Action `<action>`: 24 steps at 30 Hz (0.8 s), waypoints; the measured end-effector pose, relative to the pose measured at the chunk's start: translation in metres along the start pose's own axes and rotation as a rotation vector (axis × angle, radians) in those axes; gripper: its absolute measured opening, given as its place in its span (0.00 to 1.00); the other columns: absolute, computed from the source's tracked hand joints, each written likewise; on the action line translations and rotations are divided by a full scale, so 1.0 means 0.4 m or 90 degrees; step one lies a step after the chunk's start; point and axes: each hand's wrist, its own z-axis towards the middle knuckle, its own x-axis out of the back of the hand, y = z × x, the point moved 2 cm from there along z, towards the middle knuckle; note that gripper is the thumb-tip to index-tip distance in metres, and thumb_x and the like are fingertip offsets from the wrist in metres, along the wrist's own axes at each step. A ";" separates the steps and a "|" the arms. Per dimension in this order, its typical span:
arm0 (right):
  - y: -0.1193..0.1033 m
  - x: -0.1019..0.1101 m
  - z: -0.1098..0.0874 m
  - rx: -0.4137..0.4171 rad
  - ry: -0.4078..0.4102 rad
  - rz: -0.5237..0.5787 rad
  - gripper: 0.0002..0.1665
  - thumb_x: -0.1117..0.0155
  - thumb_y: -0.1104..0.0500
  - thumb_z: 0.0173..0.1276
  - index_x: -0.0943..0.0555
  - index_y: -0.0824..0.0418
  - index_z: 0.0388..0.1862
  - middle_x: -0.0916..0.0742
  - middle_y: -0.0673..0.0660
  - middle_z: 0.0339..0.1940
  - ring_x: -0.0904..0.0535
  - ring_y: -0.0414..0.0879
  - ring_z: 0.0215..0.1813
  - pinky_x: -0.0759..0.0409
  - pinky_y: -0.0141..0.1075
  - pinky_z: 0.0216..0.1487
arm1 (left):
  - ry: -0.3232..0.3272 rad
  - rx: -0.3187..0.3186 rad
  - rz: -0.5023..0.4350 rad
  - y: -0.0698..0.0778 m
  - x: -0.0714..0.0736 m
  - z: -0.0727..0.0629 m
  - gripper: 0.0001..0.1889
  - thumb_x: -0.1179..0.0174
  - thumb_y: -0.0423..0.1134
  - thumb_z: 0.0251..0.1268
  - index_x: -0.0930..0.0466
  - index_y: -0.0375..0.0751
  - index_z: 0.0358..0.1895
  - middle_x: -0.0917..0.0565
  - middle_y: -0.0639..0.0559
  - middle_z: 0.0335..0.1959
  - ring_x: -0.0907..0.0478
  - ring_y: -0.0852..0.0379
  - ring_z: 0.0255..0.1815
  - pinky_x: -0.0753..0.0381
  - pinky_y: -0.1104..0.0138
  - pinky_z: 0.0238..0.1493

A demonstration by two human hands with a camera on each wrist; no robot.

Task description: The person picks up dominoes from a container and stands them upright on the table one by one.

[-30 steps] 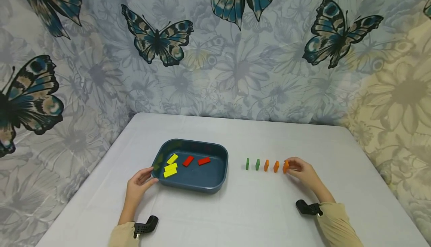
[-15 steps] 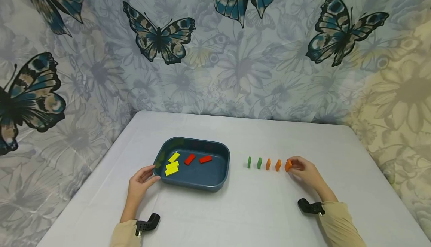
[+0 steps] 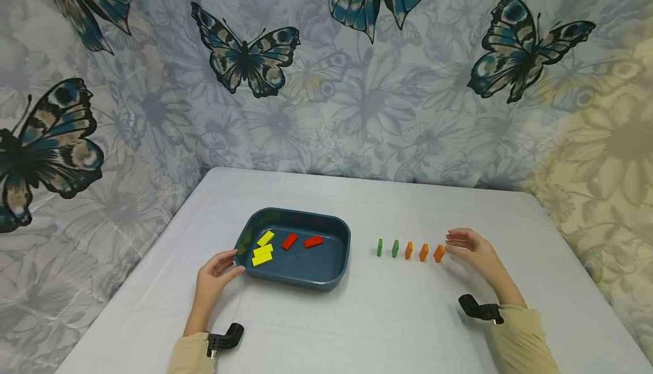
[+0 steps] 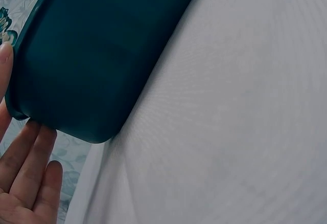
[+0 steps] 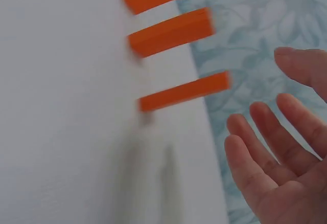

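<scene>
A dark blue rectangular tray (image 3: 301, 279) stands on the table, with yellow and red dominoes lying flat inside. My left hand (image 3: 215, 276) holds the tray's near left corner, thumb on one side and fingers on the other; in the left wrist view the fingertips (image 4: 34, 127) meet the wall below the rim. To the right of the tray, a row of upright dominoes has two green ones (image 3: 395, 249) and three orange ones (image 3: 424, 252). My right hand (image 3: 474, 252) is just right of the last orange domino (image 5: 185, 92), fingers spread and apart from it.
A white cloth covers the table (image 3: 377, 323). Behind it hangs a butterfly-print fabric (image 3: 357, 119). Three yellow dominoes (image 3: 262, 251) are at the tray's left, two red ones (image 3: 313, 241) towards its middle. Each wrist wears a black device (image 3: 479, 308).
My right hand has let go of the last orange domino and moved right, leaving it upright at the row's end. The left hand stays at the tray corner. The head view shifts slightly.
</scene>
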 end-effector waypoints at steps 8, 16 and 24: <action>-0.092 -0.037 0.027 0.064 0.039 0.033 0.20 0.40 0.60 0.63 0.29 0.69 0.51 0.22 0.65 0.46 0.25 0.35 0.44 0.25 0.23 0.41 | 0.007 0.014 -0.001 0.000 0.002 -0.003 0.20 0.35 0.23 0.46 0.27 0.23 0.46 0.25 0.29 0.45 0.26 0.67 0.44 0.26 0.72 0.47; -0.201 -0.167 0.083 0.143 -0.002 0.110 0.14 0.43 0.67 0.64 0.27 0.73 0.46 0.21 0.69 0.42 0.23 0.41 0.43 0.24 0.26 0.43 | 0.005 0.013 -0.004 0.001 -0.004 0.004 0.20 0.35 0.23 0.46 0.26 0.23 0.45 0.25 0.30 0.44 0.26 0.65 0.45 0.26 0.71 0.48; -0.295 -0.347 0.155 0.185 -0.058 0.139 0.09 0.42 0.69 0.62 0.24 0.71 0.42 0.19 0.65 0.38 0.22 0.54 0.40 0.21 0.34 0.40 | 0.011 0.008 0.019 0.000 -0.003 0.002 0.19 0.34 0.23 0.44 0.26 0.24 0.44 0.25 0.30 0.43 0.26 0.68 0.44 0.25 0.73 0.45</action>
